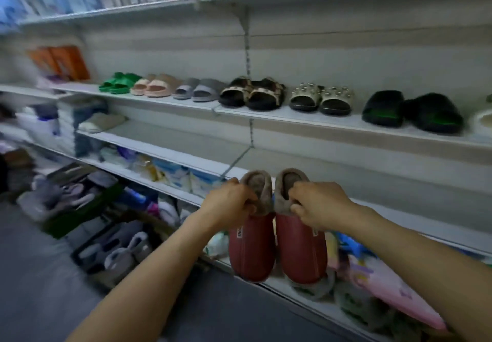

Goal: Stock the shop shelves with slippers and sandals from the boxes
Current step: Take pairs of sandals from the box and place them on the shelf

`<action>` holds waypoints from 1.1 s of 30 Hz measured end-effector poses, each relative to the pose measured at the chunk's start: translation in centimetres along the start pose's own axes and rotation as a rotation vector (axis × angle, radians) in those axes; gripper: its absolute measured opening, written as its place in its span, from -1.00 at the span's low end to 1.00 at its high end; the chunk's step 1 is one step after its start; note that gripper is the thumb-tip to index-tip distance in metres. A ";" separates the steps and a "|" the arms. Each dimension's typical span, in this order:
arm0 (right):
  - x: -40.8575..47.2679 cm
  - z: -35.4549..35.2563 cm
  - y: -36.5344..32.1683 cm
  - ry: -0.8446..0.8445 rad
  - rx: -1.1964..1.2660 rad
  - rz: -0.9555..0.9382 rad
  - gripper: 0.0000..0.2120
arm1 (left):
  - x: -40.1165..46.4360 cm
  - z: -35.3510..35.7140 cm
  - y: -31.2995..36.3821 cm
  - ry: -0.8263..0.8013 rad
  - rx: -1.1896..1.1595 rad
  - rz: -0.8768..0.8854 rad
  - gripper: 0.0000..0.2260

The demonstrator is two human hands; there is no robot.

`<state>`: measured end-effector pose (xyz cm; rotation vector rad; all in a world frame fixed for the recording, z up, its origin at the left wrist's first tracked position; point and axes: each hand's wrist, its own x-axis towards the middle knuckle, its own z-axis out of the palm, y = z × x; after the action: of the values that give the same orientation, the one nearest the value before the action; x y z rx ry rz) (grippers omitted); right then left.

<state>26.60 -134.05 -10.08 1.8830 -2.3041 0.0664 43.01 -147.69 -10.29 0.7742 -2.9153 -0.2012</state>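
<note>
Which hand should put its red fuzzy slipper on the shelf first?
Probably the right hand: its red fur-lined slipper hangs in front of the bare white shelf, which stretches rightward. The left hand holds its matching slipper just as firmly.

a shop: white wall shelves (292,120) displaying paired sandals (320,99).

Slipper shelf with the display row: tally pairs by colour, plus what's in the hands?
Green foam slides: 1
Pink slides: 1
Grey slides: 1
Brown-patterned sandals: 1
Studded beige sandals: 1
Black slides: 1
Red fur-lined slippers, held: 1
Total: 7 pairs
</note>
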 end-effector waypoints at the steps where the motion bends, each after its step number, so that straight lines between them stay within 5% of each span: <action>1: 2.4 0.2 -2.1 -0.014 0.007 -0.015 -0.87 | -0.4 -0.6 -2.9 -0.004 0.021 -0.016 -0.79; 14: 28.8 1.9 -27.2 -0.076 0.113 -0.153 -0.84 | -5.7 -8.2 -37.9 -0.162 -0.069 -0.197 -0.82; 33: 63.0 6.5 -44.9 -0.096 0.222 -0.269 -0.89 | 1.4 -11.3 -72.9 -0.089 -0.125 -0.372 -0.89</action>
<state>57.79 -205.19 -9.81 2.3377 -2.1542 0.2099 78.78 -212.28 -10.60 1.3091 -2.7763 -0.4558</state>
